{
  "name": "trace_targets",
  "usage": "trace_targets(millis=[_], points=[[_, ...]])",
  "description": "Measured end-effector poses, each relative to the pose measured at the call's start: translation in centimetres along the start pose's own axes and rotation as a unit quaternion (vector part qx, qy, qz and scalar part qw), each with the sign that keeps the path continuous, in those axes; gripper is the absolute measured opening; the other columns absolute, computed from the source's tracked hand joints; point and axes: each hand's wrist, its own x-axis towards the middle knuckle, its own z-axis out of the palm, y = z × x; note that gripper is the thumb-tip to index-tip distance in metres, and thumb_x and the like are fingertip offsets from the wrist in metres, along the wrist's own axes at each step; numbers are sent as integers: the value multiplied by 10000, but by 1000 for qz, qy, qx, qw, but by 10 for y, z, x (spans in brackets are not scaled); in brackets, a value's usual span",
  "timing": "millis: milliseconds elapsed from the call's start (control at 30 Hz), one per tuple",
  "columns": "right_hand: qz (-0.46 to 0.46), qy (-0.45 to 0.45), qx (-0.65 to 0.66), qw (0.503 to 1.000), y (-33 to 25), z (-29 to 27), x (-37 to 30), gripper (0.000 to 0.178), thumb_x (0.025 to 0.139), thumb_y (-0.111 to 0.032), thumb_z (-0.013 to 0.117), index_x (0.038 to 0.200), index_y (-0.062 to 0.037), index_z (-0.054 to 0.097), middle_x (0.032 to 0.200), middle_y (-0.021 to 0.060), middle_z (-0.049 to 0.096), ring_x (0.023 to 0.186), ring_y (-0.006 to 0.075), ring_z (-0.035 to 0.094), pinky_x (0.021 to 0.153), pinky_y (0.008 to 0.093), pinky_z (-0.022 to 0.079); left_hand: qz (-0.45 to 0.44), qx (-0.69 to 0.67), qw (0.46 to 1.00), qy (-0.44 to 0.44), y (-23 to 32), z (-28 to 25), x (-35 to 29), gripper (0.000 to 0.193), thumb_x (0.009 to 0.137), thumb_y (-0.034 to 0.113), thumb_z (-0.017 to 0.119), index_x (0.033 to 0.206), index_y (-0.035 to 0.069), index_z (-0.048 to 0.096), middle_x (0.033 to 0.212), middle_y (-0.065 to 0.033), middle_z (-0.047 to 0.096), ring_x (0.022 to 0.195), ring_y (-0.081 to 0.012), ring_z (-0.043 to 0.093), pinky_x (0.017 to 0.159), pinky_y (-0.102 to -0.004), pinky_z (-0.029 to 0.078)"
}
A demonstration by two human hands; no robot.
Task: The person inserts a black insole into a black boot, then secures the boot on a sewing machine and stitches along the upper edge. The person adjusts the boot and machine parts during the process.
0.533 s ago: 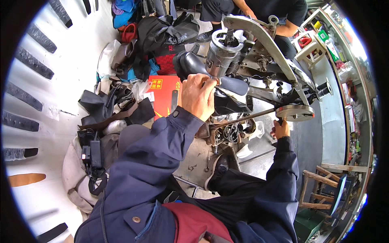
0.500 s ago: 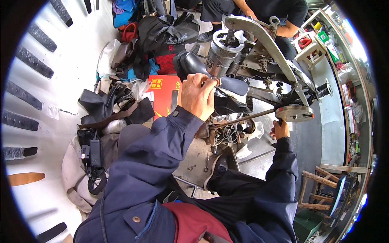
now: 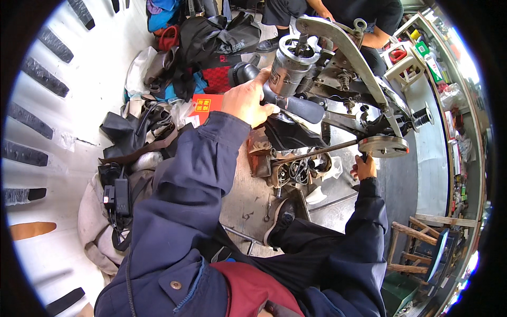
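Note:
A black leather shoe (image 3: 242,74) sits at the head of a metal shoe-stitching machine (image 3: 346,39), beside its silver cylinder (image 3: 292,71). My left hand (image 3: 247,101) is closed round the near side of the shoe, thumb pointing right; part of the shoe is hidden behind the hand and the cylinder. A dark rounded piece (image 3: 306,109) extends right from beneath the cylinder. At the machine's right, my right hand (image 3: 365,167) has its fingers curled round a small dark handle under the round metal handwheel (image 3: 384,147).
A red box (image 3: 203,105), a black bag (image 3: 219,42) and heaped leather scraps (image 3: 132,134) lie left of the machine. Below its rod sits a tray of tools (image 3: 298,171). A wooden stool (image 3: 422,248) stands at right. Across from me sits another person (image 3: 383,24).
My left hand has shifted up and left, turning about the shoe, and the shoe's toe has swung slightly. My right hand stays at the handwheel with little movement.

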Motion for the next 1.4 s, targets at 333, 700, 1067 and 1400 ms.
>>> trace_targets(millis=[333, 700, 1067, 1400], points=[[23, 12, 17, 1000, 1, 2, 1, 192, 965, -183, 600, 1033, -21, 522, 647, 90, 584, 429, 194, 589, 358, 320, 417, 24, 35, 999, -24, -9, -3, 12, 901, 708, 342, 851, 1474, 200, 399, 907, -75, 680, 889, -340, 689, 799, -429, 547], [23, 20, 23, 999, 5, 3, 4, 206, 973, -178, 598, 1055, -6, 519, 668, 110, 602, 439, 209, 611, 352, 322, 445, 14, 36, 998, -40, -5, -7, 15, 840, 697, 318, 868, 1366, 131, 394, 975, -171, 687, 935, -403, 683, 811, -481, 543], [23, 2, 29, 999, 6, 3, 7, 203, 969, -173, 592, 1076, -25, 503, 668, 105, 595, 437, 205, 605, 349, 324, 435, -136, -58, 988, -37, -19, 36, -33, 372, 899, 389, 713, 960, 44, 589, 787, -135, 684, 664, -326, 693, 589, -434, 519], [19, 17, 28, 999, 1, 4, 1, 196, 965, -170, 604, 1034, -5, 525, 668, 105, 606, 441, 208, 610, 355, 330, 448, -207, -582, 785, -41, -18, 77, -31, 305, 1024, 297, 529, 905, 48, 659, 866, -49, 716, 727, -139, 707, 637, -263, 506]])
